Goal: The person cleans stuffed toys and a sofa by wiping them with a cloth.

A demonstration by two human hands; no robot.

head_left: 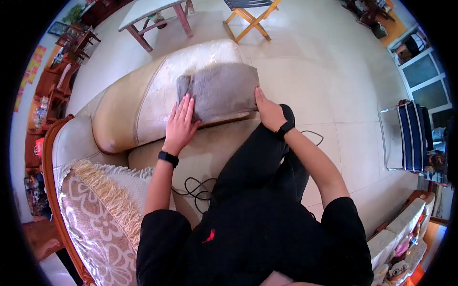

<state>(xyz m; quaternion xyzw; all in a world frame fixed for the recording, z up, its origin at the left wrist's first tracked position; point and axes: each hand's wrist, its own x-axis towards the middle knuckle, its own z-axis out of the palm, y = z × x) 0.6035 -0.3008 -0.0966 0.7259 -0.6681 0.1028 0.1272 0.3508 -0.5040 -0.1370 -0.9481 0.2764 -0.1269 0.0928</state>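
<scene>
**Gray rectangular cloth [222, 93] lies flat on padded, cream-and-tan sofa arm [155, 88]**

Its long axis runs roughly from nine to three o'clock, the three o'clock end slightly higher, with a narrow fold at the nine o'clock end. The left hand [180, 125] rests open on that end, fingers toward twelve; the right hand [270, 113] touches the opposite edge, though whether it pinches the fabric I cannot tell. Beyond, on pale floor tiles [315, 71], stand a white-topped wooden table [155, 10] at eleven, a yellow-framed folding stool [248, 21] at twelve and a dark-blue metal-framed chair [411, 136] at three.
</scene>
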